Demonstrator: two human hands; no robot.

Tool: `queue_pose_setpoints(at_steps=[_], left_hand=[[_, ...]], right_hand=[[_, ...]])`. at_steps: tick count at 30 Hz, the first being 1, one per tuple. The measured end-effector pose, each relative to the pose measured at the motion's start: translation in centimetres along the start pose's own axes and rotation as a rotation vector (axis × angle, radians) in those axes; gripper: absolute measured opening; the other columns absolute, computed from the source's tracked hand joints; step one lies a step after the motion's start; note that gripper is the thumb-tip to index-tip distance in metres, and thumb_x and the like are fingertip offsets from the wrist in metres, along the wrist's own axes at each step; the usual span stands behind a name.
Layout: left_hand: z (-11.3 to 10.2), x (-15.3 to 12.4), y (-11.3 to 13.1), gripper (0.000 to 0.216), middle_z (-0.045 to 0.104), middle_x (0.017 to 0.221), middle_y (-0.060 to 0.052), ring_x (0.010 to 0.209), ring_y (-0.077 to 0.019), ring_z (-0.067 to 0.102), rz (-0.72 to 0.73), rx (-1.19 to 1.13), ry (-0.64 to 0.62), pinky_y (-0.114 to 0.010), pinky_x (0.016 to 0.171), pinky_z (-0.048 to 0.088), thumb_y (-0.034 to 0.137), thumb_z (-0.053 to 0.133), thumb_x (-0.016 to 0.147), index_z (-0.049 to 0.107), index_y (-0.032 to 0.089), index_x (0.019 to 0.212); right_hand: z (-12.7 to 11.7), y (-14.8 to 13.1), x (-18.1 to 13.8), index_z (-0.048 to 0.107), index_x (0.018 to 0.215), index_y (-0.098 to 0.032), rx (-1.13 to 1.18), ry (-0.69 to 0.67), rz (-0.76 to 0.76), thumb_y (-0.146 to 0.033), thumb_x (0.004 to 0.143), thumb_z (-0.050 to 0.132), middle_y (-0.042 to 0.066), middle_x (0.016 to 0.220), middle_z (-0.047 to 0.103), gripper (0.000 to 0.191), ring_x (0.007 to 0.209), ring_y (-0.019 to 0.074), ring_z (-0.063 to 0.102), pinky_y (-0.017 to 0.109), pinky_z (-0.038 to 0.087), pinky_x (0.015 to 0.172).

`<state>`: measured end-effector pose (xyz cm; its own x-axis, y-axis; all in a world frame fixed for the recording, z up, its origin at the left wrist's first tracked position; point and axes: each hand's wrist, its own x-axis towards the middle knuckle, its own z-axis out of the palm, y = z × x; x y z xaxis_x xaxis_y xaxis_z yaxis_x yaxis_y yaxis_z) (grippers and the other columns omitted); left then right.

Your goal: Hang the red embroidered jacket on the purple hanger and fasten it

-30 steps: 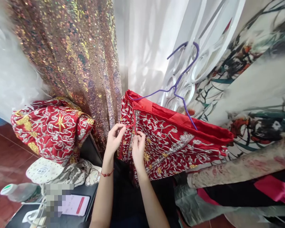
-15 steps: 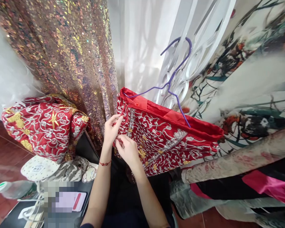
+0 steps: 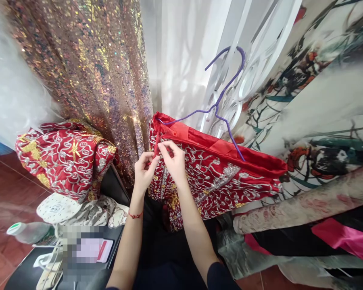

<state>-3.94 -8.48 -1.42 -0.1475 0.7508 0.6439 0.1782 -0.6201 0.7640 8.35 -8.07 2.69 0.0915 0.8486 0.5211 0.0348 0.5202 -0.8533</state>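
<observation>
A red skirt (image 3: 211,181) with silver and gold embroidery and a satin waistband hangs by its waist on a purple wire hanger (image 3: 217,105). At the waistband's left end, a thin red cord (image 3: 157,141) comes down from the garment. My left hand (image 3: 145,171) pinches this cord between thumb and fingers. Just above and to the right, my right hand (image 3: 173,159) is closed with its fingertips at the same cord, close against the embroidered cloth. The exact grip of the right fingertips is partly hidden.
Another red embroidered garment (image 3: 66,161) is draped over a black chair at left. Below it lie a pale spotted cap (image 3: 59,207), a bottle (image 3: 30,233) and a phone (image 3: 92,250). A sequined curtain (image 3: 109,80) hangs behind; fabric rolls (image 3: 305,205) lie at right.
My right hand has moved up from below the left hand to the cord near the waistband. My left hand has shifted slightly down. The skirt and hanger hang nearly as before.
</observation>
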Motion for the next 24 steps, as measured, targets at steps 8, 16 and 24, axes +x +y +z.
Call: queue_pose_setpoints(at_steps=[8,16,24], left_hand=[[-1.0,0.7,2.1,0.031,0.061,0.072,0.0,0.063,-0.0104,0.053,-0.054,-0.048,-0.066,-0.021,0.058,0.043,0.049,0.065,0.091,0.069,0.019,0.09],[-2.2,1.4,1.8,0.03,0.061,0.074,0.001,0.057,-0.007,0.045,-0.178,-0.047,-0.313,-0.019,0.052,0.034,0.043,0.078,0.081,0.067,0.019,0.095],[-3.0,2.1,2.6,0.04,0.052,0.06,0.002,0.059,-0.0096,0.043,-0.249,0.115,-0.317,-0.024,0.058,0.034,0.05,0.07,0.086,0.064,0.016,0.065]], right_hand=[[-0.6,0.0,0.0,0.06,0.08,-0.023,-0.287,-0.277,0.009,-0.041,0.1,0.043,-0.003,0.061,0.054,0.032,0.056,0.0132,0.049,0.026,0.037,0.061],[-1.7,-1.2,0.7,0.064,0.084,-0.021,-0.07,-0.241,0.051,-0.048,0.1,0.044,-0.004,0.064,0.055,0.037,0.054,0.0103,0.049,0.025,0.038,0.055],[-1.8,-1.2,-0.5,0.055,0.12,-0.028,0.06,-0.167,-0.064,-0.037,0.095,0.058,0.001,0.097,0.065,0.027,0.075,0.0119,0.067,0.026,0.053,0.064]])
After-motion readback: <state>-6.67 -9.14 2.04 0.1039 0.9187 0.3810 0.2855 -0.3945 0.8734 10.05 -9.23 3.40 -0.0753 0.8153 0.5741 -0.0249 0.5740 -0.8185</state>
